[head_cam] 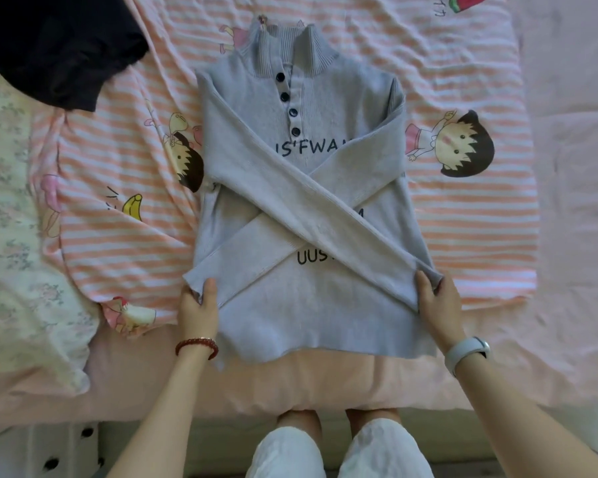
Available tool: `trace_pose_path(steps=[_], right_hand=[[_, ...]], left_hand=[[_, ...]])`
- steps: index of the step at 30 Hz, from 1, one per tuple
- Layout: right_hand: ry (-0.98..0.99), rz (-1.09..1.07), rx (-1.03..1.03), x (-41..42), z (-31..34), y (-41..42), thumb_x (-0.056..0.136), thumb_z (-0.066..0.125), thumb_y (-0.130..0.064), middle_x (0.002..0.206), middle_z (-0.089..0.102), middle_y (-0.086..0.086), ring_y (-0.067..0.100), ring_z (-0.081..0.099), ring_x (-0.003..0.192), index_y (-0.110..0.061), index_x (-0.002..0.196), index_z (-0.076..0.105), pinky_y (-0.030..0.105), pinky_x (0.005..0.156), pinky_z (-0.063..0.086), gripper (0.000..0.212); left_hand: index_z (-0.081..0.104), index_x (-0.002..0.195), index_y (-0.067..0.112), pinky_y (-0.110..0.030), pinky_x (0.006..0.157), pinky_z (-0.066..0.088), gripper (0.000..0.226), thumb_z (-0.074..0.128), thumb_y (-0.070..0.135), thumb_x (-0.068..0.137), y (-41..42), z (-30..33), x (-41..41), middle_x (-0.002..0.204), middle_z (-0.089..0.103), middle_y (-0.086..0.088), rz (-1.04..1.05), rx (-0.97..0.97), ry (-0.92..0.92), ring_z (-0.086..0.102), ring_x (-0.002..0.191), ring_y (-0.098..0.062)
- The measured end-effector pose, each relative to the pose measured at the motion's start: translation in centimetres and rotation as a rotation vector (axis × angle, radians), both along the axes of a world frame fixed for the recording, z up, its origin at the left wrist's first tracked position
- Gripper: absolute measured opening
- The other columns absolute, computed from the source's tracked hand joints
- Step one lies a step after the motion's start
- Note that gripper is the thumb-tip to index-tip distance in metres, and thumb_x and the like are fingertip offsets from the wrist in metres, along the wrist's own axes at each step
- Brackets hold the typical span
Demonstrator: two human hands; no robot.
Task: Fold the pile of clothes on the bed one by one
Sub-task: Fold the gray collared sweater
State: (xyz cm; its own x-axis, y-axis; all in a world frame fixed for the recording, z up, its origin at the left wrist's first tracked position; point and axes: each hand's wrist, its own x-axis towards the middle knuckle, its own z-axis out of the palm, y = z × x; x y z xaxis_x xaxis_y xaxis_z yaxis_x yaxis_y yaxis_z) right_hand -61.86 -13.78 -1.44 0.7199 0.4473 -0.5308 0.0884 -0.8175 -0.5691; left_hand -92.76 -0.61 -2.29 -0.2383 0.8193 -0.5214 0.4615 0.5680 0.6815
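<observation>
The grey sweater (301,188) is laid flat on the bed (567,236), collar away, long axis running outward; its side edges are pinched near the hem by the left hand (198,310) and right hand (437,305), equally near.

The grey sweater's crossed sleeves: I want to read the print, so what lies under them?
Under the crossed sleeves lies the grey sweater front with dark lettering. Only fragments of three lines show; the rest is covered by the sleeves, so the full wording cannot be read.
</observation>
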Motion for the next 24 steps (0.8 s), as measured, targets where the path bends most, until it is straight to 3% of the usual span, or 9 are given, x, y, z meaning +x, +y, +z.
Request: trace_pose_path(steps=[2, 5, 7, 13, 15, 17, 19, 21, 24], right_hand=[[0.053, 0.024, -0.062, -0.4, -0.1, -1.9, 0.094, 0.052, -0.028, 0.088, 0.052, 0.006, 0.020, 0.046, 0.085, -0.003, 0.094, 0.049, 0.030, 0.071, 0.031, 0.026], [0.102, 0.027, -0.170, -0.9, -0.8, -3.9, 0.075, 0.046, -0.046, 0.066, 0.047, 0.003, 0.022, 0.042, 0.066, -0.009, 0.070, 0.045, 0.035, 0.056, 0.027, 0.037], [0.124, 0.002, -0.203, -1.3, -1.2, -4.7, 0.070, 0.042, -0.043, 0.061, 0.045, 0.005, 0.022, 0.041, 0.060, -0.010, 0.063, 0.043, 0.033, 0.053, 0.029, 0.034], [0.151, -0.045, -0.163, -1.2, -0.5, -5.3, 0.095, 0.047, -0.022, 0.064, 0.044, 0.011, 0.024, 0.040, 0.065, -0.004, 0.065, 0.043, 0.033, 0.054, 0.028, 0.034], [0.208, -0.140, -0.170, -0.7, 0.2, -4.9, 0.094, 0.049, -0.018, 0.063, 0.045, 0.010, 0.023, 0.043, 0.067, -0.005, 0.063, 0.044, 0.032, 0.052, 0.032, 0.034], [0.345, -0.256, -0.129, 0.2, 1.4, -3.7, 0.093, 0.053, -0.019, 0.069, 0.051, 0.014, 0.024, 0.048, 0.065, -0.001, 0.073, 0.052, 0.028, 0.050, 0.039, 0.026], [0.457, -0.297, -0.063, 1.2, 3.0, -1.9, 0.090, 0.056, -0.011, 0.079, 0.055, 0.013, 0.022, 0.050, 0.066, 0.000, 0.094, 0.059, 0.025, 0.052, 0.042, 0.012], [0.509, -0.373, 0.047, 2.4, 4.7, 0.9, 0.087, 0.057, -0.003, 0.092, 0.057, 0.010, 0.019, 0.052, 0.079, -0.002, 0.104, 0.059, 0.019, 0.060, 0.044, 0.018], [0.671, -0.521, 0.171, 4.3, 7.1, 6.1, 0.086, 0.061, -0.017, 0.080, 0.051, 0.008, 0.017, 0.051, 0.070, -0.008, 0.085, 0.052, 0.023, 0.056, 0.047, 0.013]], left_hand=[[0.051, 0.091, 0.010, -0.027, 0.077, 0.035, 0.015, 0.052, 0.025, 0.094, -1.3, -0.8, -1.5, 0.085, 0.054, -0.003, -0.039, -0.150, 0.042, 0.050, 0.089, -0.020], [0.057, 0.102, 0.004, -0.039, 0.090, 0.045, 0.039, 0.059, 0.041, 0.087, -3.5, -2.8, -4.5, 0.101, 0.059, -0.008, -0.092, -0.459, 0.005, 0.057, 0.100, -0.026], [0.056, 0.086, 0.006, -0.044, 0.086, 0.047, 0.036, 0.057, 0.041, 0.088, -5.2, -3.6, -6.2, 0.092, 0.063, -0.014, -0.080, -0.574, -0.003, 0.059, 0.092, -0.030], [0.048, 0.074, 0.016, -0.032, 0.066, 0.039, 0.027, 0.043, 0.028, 0.098, -6.4, -0.7, -6.1, 0.075, 0.051, 0.000, -0.088, -0.444, 0.055, 0.046, 0.067, -0.013], [0.050, 0.078, 0.012, -0.031, 0.066, 0.038, 0.028, 0.045, 0.031, 0.097, -5.7, 0.5, -6.2, 0.079, 0.053, -0.005, -0.082, -0.451, 0.024, 0.049, 0.070, -0.019], [0.055, 0.085, 0.007, -0.029, 0.065, 0.042, 0.025, 0.048, 0.028, 0.096, -4.2, 2.5, -5.8, 0.076, 0.060, -0.006, -0.005, -0.470, -0.086, 0.056, 0.069, -0.020], [0.055, 0.080, 0.006, -0.022, 0.051, 0.040, 0.023, 0.050, 0.023, 0.094, -1.7, 4.5, -4.9, 0.051, 0.059, 0.002, 0.114, -0.498, -0.207, 0.055, 0.050, -0.011], [0.053, 0.072, 0.005, -0.022, 0.049, 0.043, 0.025, 0.052, 0.019, 0.093, 1.4, 6.5, -3.9, 0.039, 0.055, 0.002, 0.277, -0.531, -0.355, 0.053, 0.048, -0.012], [0.053, 0.077, 0.004, -0.017, 0.041, 0.047, 0.018, 0.050, 0.013, 0.093, 7.3, 8.8, -1.8, 0.047, 0.058, -0.004, 0.545, -0.557, -0.619, 0.058, 0.042, -0.012]])
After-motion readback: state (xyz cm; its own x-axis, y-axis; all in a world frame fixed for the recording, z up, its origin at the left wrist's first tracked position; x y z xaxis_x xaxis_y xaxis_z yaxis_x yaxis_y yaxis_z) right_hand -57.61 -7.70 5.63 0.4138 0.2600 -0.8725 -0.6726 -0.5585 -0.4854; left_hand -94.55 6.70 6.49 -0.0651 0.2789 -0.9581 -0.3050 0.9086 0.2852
